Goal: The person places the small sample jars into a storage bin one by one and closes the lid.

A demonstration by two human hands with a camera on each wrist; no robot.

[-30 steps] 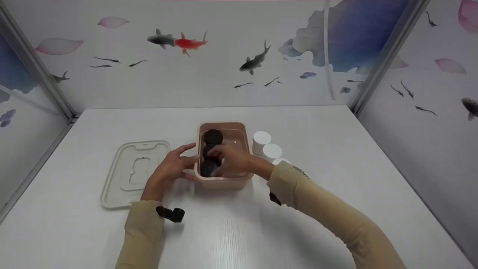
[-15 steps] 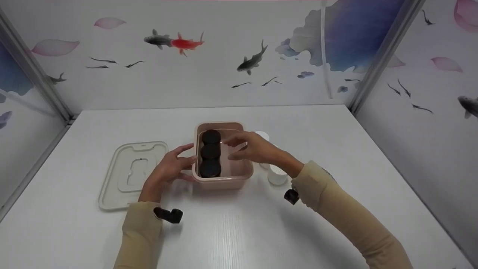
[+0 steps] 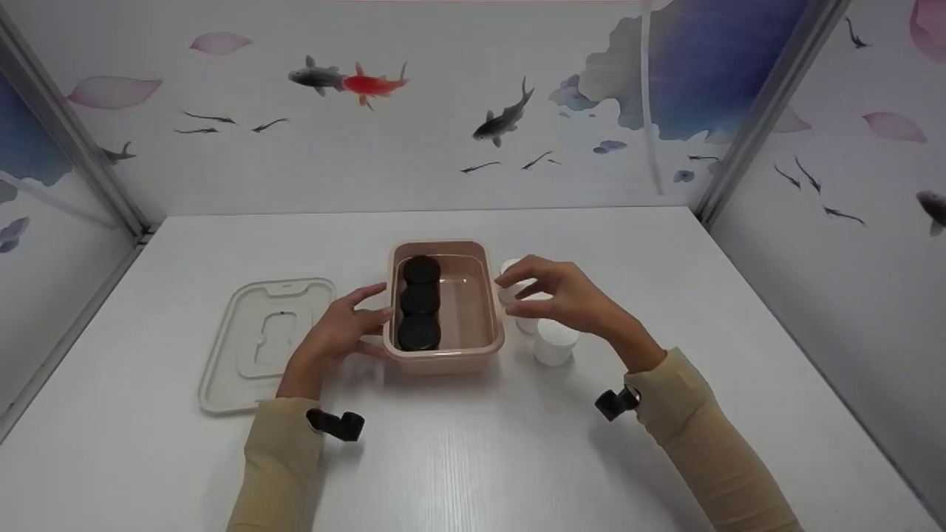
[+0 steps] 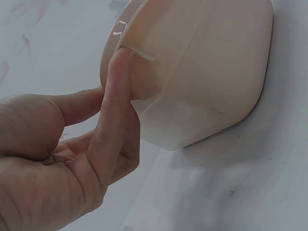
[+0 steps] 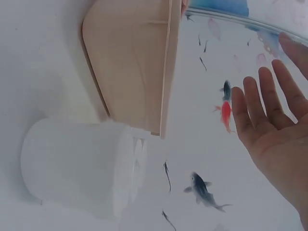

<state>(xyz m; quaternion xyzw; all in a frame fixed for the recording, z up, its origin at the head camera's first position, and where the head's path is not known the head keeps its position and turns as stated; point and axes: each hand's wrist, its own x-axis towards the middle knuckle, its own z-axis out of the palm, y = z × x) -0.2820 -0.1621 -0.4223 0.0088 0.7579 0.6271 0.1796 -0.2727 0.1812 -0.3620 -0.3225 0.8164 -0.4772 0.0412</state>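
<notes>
A pink plastic box (image 3: 488, 347) stands mid-table with three black round jars (image 3: 419, 301) lined along its left side. My left hand (image 3: 341, 329) rests against the box's left wall, fingers straight; the left wrist view shows a finger (image 4: 113, 110) pressed on the box (image 4: 202, 72) under its rim. My right hand (image 3: 565, 294) hovers with relaxed fingers, holding nothing, over white round jars (image 3: 554, 341) standing right of the box. In the right wrist view one white jar (image 5: 82, 166) sits beside the box wall (image 5: 130, 62), with the palm (image 5: 274, 125) spread above it.
The box's pale lid (image 3: 262, 340) lies flat on the white table (image 3: 473, 458) to the left. Painted panels with fish wall in the back and both sides. Small black cameras sit on both wrists.
My right hand has come out of the box, leaving the black jar it held inside, and has moved right over the white jars. The left hand has stayed on the box.
</notes>
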